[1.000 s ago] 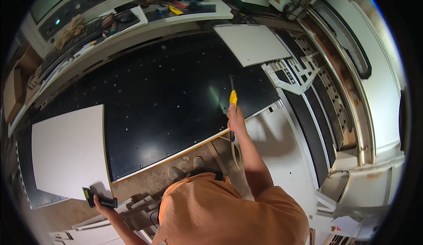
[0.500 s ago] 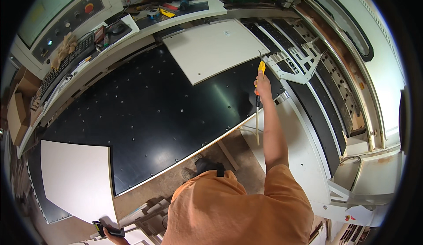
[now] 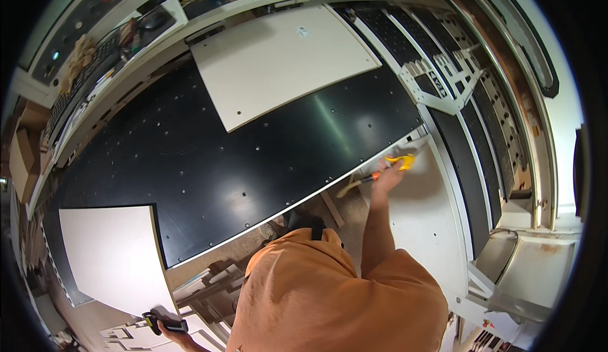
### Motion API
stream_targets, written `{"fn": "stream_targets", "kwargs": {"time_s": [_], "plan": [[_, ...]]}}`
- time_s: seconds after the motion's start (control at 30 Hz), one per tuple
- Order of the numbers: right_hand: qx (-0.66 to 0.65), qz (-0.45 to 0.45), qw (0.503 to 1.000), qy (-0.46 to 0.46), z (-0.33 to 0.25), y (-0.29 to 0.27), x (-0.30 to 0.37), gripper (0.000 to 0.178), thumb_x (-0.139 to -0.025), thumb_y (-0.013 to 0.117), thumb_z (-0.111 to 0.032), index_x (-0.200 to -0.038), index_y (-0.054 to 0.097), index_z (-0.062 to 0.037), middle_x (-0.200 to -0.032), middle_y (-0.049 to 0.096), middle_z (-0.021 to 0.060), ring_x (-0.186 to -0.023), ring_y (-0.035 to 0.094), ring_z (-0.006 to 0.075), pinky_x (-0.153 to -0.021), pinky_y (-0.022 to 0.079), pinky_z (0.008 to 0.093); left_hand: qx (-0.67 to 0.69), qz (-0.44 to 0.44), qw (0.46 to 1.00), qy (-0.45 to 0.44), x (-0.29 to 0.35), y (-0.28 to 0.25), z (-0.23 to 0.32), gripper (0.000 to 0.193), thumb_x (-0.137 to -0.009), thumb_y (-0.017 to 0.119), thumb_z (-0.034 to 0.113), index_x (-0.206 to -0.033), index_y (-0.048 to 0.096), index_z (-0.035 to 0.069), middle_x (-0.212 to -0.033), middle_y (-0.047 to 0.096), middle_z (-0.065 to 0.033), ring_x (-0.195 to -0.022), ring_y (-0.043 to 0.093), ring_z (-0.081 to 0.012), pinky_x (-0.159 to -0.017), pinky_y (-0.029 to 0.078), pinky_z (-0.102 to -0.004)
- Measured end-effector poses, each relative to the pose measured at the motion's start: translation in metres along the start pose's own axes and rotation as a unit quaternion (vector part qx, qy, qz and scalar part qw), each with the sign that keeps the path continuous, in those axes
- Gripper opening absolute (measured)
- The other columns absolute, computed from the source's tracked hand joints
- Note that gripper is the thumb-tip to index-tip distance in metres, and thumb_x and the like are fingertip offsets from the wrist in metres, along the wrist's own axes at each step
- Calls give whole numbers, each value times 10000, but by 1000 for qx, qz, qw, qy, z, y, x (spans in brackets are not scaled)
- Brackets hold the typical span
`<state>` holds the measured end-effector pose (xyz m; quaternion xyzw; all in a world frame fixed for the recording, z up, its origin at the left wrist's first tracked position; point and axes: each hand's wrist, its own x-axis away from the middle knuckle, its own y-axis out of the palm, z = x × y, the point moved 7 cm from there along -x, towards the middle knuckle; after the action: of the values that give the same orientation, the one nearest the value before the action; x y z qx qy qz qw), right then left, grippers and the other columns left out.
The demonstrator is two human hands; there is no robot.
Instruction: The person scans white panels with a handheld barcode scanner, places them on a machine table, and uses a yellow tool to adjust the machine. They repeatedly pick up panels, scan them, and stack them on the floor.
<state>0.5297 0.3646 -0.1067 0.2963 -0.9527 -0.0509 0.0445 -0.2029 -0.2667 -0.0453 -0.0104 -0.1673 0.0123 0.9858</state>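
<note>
My right hand (image 3: 388,178) is closed round a yellow air blow gun (image 3: 402,161), past the near edge of the black worktable (image 3: 215,168). From the gun's orange fitting a pale hose (image 3: 348,188) runs down to the left; its nozzle is blurred. At the lower left, my left hand (image 3: 176,335) grips a black handheld device with a yellow-green edge (image 3: 166,325), whose exact kind I cannot make out. It is at the near corner of a white panel (image 3: 114,250). Another white panel (image 3: 278,67), with a small label and a hole, lies at the table's far side.
A white slotted bracket (image 3: 437,89) stands on dark rails at the right. Far left are a keyboard (image 3: 95,76), a control panel (image 3: 60,44) and a cardboard box (image 3: 25,162). Tools lie on the far shelf (image 3: 259,0). Board offcuts (image 3: 209,288) are stacked near my left side.
My right hand has drawn back toward me with the blow gun, from beside the far panel to beyond the table's near edge. My left hand has shifted slightly right with its device.
</note>
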Motion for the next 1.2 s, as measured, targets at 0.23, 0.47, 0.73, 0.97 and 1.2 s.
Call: {"fn": "stream_targets", "kwargs": {"time_s": [0.23,0.47,0.73,0.97,1.2], "plan": [[227,-31,973,10,52,15,22,304,-987,589,-199,-1175,574,39,-953,652,144,-885,630,277,-795,506,383,-17,6,999,-35,11,34,11,544,-927,620,379,-1400,559,117,-1293,625,-77,-1165,595,-243,-955,520,-396],[288,-262,796,-463,-129,228,63,325,-885,678,-139,-1168,607,4,-1286,574,176,-1190,523,362,-1038,401,462,-18,-26,998,-51,-5,60,3,480,-904,636,425,-1320,618,187,-1176,668,-23,-1031,642,-204,-783,563,-391],[381,-531,591,-474,-56,414,183,584,-1006,487,-399,-1406,468,27,-1558,328,183,-1475,233,401,-1208,169,539,-31,-53,997,-45,-18,96,12,526,-907,609,462,-1345,588,172,-1245,634,-44,-1053,629,-228,-786,563,-400],[336,-531,616,-475,-54,365,229,644,-992,508,-414,-1431,437,53,-1566,316,217,-1476,221,419,-1205,180,556,-49,-25,998,-39,-34,76,10,543,-909,630,462,-1355,580,157,-1255,641,-47,-1071,636,-233,-852,559,-391],[345,-566,599,-449,-85,309,196,659,-994,518,-422,-1478,420,16,-1629,231,177,-1514,147,411,-1207,169,584,-414,188,887,76,-19,79,95,603,-748,781,497,-1009,716,-43,-956,692,-125,-796,639,-254,-628,550,-399]]}}
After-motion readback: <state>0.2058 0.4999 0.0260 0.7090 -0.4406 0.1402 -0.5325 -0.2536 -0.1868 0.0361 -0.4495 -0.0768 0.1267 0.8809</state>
